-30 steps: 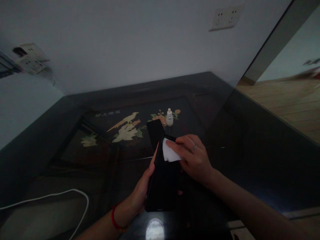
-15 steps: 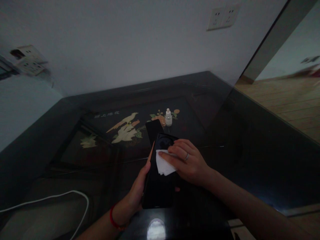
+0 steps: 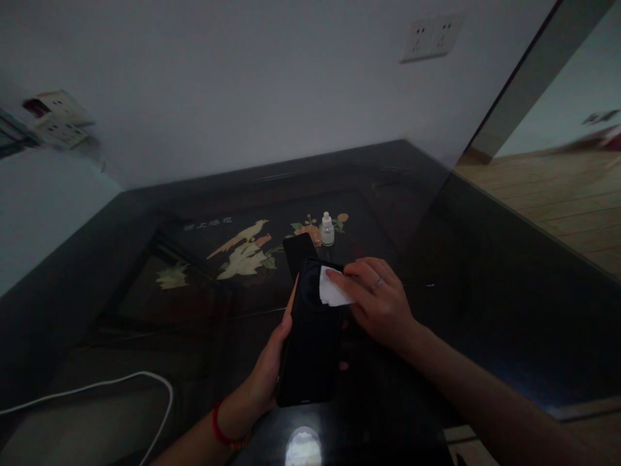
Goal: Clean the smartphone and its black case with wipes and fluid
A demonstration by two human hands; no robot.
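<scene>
Dim rm from here, glossy black table vs. pale wall. Lower ctr of frame: L hand has fingers wrapped round a dark phone; R hand, fingers pinching a white cloth, is at its upper R corner. Small bottle upright mid-frame, beside 2nd dark slab.

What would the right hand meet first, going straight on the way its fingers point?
Past the white cloth it holds and the top edge of the held phone, the right hand would likely meet the dark slab beyond first; depth is unclear, so it might pass above.
</scene>
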